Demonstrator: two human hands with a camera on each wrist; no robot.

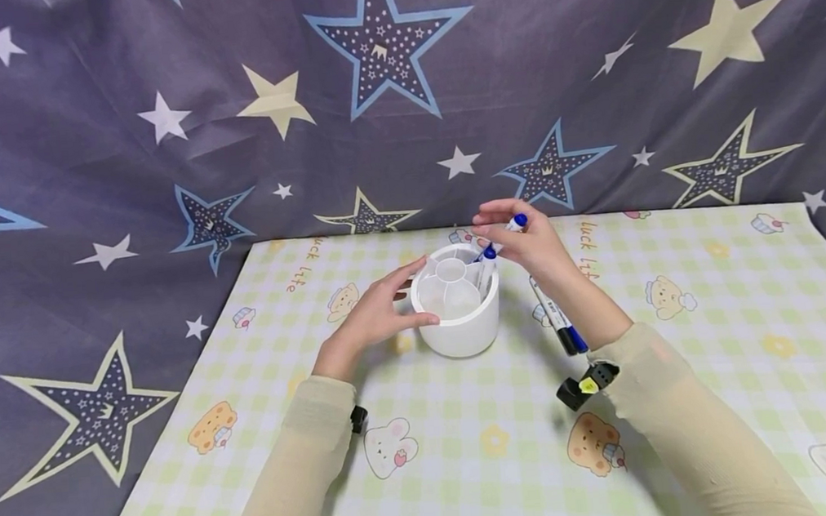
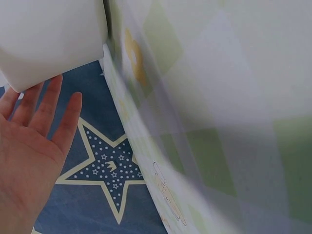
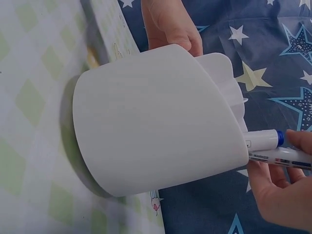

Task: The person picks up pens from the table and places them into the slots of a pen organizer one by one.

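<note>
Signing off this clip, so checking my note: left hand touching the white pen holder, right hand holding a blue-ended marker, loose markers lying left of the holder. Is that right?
Not quite: the head view shows the loose markers lying right of the white pen holder. The left hand does touch it, and the right hand does hold a blue-ended marker.

Soft light; faint shadows on tablecloth (image 1: 463, 491); wrist views dimmer.
</note>
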